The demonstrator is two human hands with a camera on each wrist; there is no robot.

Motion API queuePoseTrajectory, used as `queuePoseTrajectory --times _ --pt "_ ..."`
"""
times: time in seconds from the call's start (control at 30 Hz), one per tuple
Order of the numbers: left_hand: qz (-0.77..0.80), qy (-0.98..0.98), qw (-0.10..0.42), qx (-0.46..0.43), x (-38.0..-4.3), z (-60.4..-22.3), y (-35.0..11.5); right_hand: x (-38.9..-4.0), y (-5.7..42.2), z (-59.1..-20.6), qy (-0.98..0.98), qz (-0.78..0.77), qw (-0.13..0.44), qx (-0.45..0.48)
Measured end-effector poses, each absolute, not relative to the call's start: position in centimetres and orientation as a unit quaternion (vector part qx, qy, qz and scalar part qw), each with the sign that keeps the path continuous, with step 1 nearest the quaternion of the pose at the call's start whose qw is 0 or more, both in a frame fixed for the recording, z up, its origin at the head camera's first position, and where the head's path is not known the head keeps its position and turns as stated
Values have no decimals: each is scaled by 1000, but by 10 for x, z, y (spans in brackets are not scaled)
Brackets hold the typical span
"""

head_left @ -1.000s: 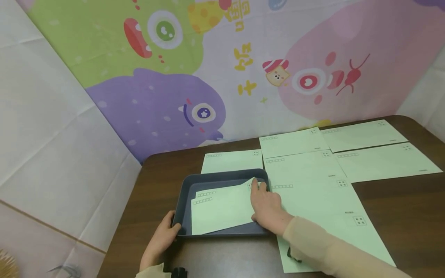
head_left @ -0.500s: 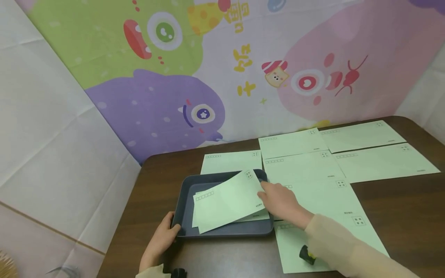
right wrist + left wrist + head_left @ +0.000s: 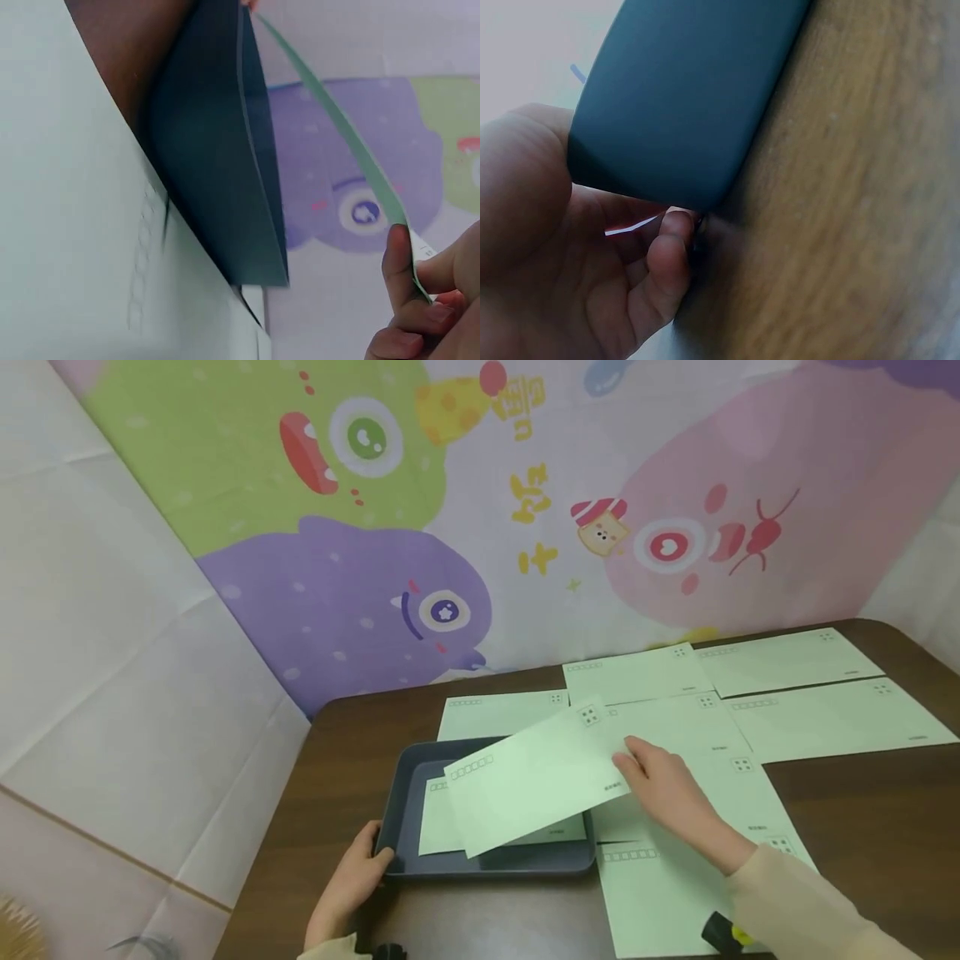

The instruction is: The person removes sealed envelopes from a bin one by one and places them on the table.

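A pale green envelope (image 3: 536, 777) is pinched at its right end by my right hand (image 3: 667, 785), its thumb on top. It hangs tilted above a dark blue-grey tray (image 3: 487, 865); the right wrist view shows the envelope (image 3: 337, 120) edge-on, raised over the tray wall (image 3: 217, 172). Another envelope (image 3: 438, 827) lies in the tray, partly covered by the held one. At the tray's left side, my left hand (image 3: 352, 877) grips the near corner, thumb on the rim. In the left wrist view its fingers (image 3: 664, 277) curl beneath the tray corner (image 3: 675, 112).
More green envelopes are laid out on the dark wooden table (image 3: 862, 810): one behind the tray (image 3: 487, 714), two at the far right (image 3: 840, 718), and several in an overlapping column (image 3: 660, 893) right of the tray. A cartoon-printed cloth (image 3: 540, 610) hangs behind the table.
My right hand has taken hold of the top envelope in the tray, lifted it and drawn it rightward past the rim. The left hand has stayed on the tray.
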State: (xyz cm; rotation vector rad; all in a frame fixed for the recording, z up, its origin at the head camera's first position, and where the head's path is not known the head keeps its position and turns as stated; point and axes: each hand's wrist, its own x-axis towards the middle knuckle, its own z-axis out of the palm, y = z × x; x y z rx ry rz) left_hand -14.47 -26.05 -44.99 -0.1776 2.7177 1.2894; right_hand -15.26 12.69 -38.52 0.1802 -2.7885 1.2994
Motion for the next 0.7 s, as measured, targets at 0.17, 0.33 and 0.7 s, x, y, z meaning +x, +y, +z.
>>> queuePoseTrajectory --times 0.17,0.33,0.7 --pt "436 896 66 -58 -144 -451 -260 -147 163 -380 -903 427 41 36" --pt "438 894 72 -61 -141 -451 -260 -142 217 -391 -912 407 45 4" --pt "431 896 79 -73 -143 -452 -262 -153 345 -458 -923 354 99 -115"
